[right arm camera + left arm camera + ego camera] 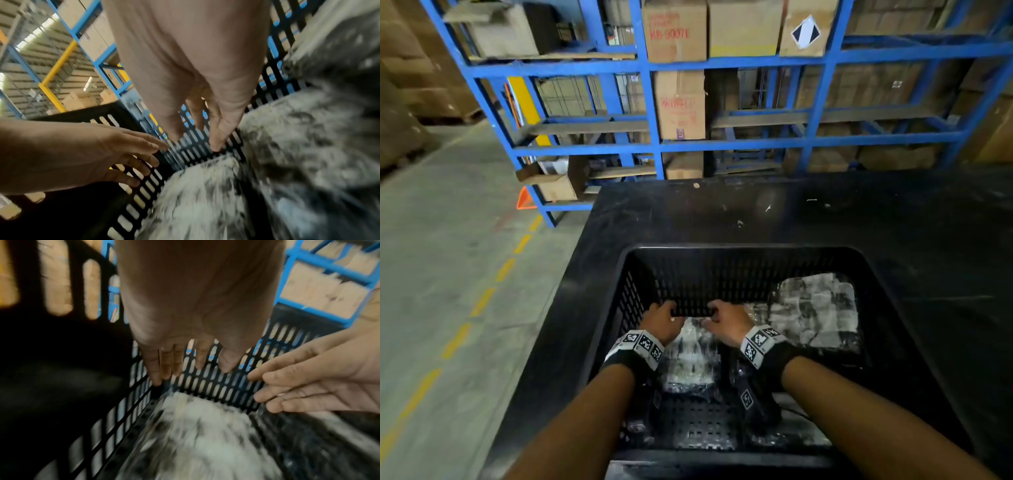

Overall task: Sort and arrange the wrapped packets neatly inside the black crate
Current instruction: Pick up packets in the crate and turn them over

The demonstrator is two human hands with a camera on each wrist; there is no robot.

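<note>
The black crate (pixel 739 247) stands on a black table. A packet in clear wrap with white and dark contents (pixel 690 359) lies on the crate floor at centre left, against the far slotted wall (pixel 216 386). Above its far end hover my left hand (pixel 662 320) and my right hand (pixel 726 322), side by side. In the wrist views the left hand (pixel 185 356) and the right hand (pixel 205 113) have straight fingers reaching to the wall and hold nothing. A second, larger packet (pixel 815 308) lies raised at the far right of the crate, right of the right hand.
The black table (pixel 893 212) extends beyond and to the right of the crate. Blue shelving (pixel 654 102) with cardboard boxes stands behind it. A concrete floor with a dashed yellow line (pixel 482 301) runs along the left. More shiny wrap (pixel 801 428) shows at the crate's near right.
</note>
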